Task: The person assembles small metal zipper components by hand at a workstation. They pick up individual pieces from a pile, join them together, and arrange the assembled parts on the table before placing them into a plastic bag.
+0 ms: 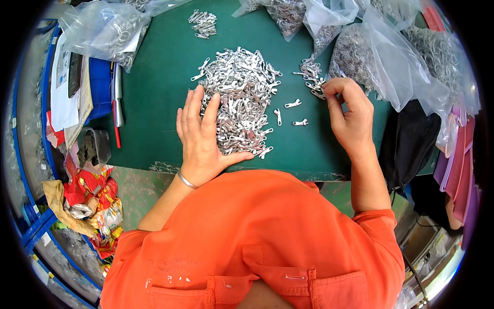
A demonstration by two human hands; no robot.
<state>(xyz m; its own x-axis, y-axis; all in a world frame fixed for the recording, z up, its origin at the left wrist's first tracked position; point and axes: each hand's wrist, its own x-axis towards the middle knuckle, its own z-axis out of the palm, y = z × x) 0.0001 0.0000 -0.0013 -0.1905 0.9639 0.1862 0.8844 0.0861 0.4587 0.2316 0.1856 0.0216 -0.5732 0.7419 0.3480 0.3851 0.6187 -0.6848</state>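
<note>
Orange cloth of my shirt (231, 221) lay nearest, filling the lower middle of the view. Beyond it my left hand (203, 136) was spread wide, its fingers well apart and laid against the left side of a big heap (242, 98) of small silver metal fittings, thumb stretched along the near edge; I could not tell whether any piece was caught under the palm. My right hand (352, 113) was bent, thumb and forefinger drawn close together at the near end of a smaller cluster (311, 69) of the same fittings; whether they had hold of one, I could not tell. Between heap and right hand lay three loose fittings (293, 103), apart from each other. Another little group (203, 24) sat past the heap's far side. All of it rested on a green tabletop (154, 103). Farther out, clear plastic bags (352, 54) of metal parts crowded the far right, a black pouch (406, 144) lay near the right edge, and a red pen (117, 129) lay off to the left.
</note>
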